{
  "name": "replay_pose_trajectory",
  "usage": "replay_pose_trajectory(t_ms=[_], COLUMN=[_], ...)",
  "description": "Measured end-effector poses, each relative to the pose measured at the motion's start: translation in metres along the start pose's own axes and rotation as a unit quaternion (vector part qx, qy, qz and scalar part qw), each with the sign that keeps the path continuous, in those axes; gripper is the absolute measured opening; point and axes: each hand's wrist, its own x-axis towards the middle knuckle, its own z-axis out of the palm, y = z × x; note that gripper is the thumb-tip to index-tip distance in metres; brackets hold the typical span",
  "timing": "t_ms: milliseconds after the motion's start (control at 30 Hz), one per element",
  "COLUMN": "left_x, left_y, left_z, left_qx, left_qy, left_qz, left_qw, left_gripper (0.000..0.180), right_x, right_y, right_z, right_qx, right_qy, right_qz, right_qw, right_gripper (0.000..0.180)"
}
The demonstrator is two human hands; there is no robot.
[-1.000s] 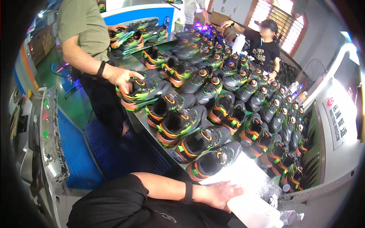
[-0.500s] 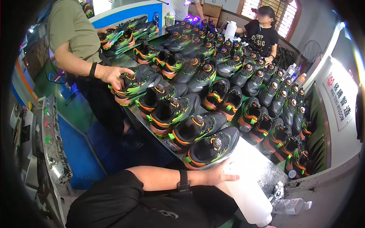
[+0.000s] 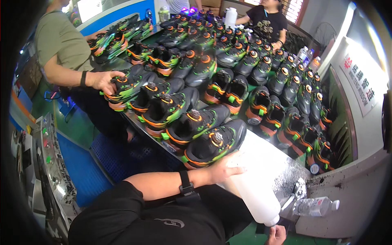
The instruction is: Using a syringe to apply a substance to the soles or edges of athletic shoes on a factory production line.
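Observation:
A large white plastic bottle [image 3: 259, 196] lies tilted across my front, its neck toward me. Around its far end my left hand [image 3: 224, 168] is closed, thumb along the side. At the neck end my right hand [image 3: 277, 235] has its fingers curled in against the cap; its arm is out of view. Just beyond my left hand sits a black sneaker [image 3: 214, 143] with green and orange trim and a round dial on its tongue. Its matching sneaker [image 3: 196, 124] stands beside it.
Many similar sneakers [image 3: 228, 90] cover the metal table [image 3: 290, 171]. A clear water bottle [image 3: 316, 207] lies by crumpled foil [image 3: 300, 188] at the right. A co-worker's hand [image 3: 107, 81] rests on a sneaker at the left; another person [image 3: 267, 24] stands at the far side.
My right hand has come into fuller view at the bottle's cap. The whole view has shifted, with the table's contents now further left. My left hand keeps its hold on the bottle.

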Motion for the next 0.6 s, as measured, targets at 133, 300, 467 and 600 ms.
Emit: replay_pose_trajectory(t_ms=[133,300,467,600], left_x=[0.0,0.002,0.002,0.001], left_y=[0.017,0.018,0.031,0.028], left_z=[0.002,-0.007,-0.003,-0.005], left_qx=[0.027,0.097,-0.023,-0.02], left_qy=[-0.005,-0.002,0.003,0.02], left_qz=[-0.001,0.023,-0.041,-0.038], left_qw=[1.0,0.995,0.999,0.999], left_gripper=[0.072,0.069,0.068,0.069], right_x=[0.001,0.006,0.009,0.013], right_y=[0.0,0.001,-0.002,-0.004], right_z=[0.006,0.015,0.022,0.023], right_qx=[-0.026,-0.017,0.045,0.039], right_qy=[0.012,0.05,0.044,0.048], right_qz=[-0.015,-0.023,0.017,0.015], right_qw=[0.999,0.998,0.998,0.998], right_gripper=[0.008,0.029,0.031,0.024])
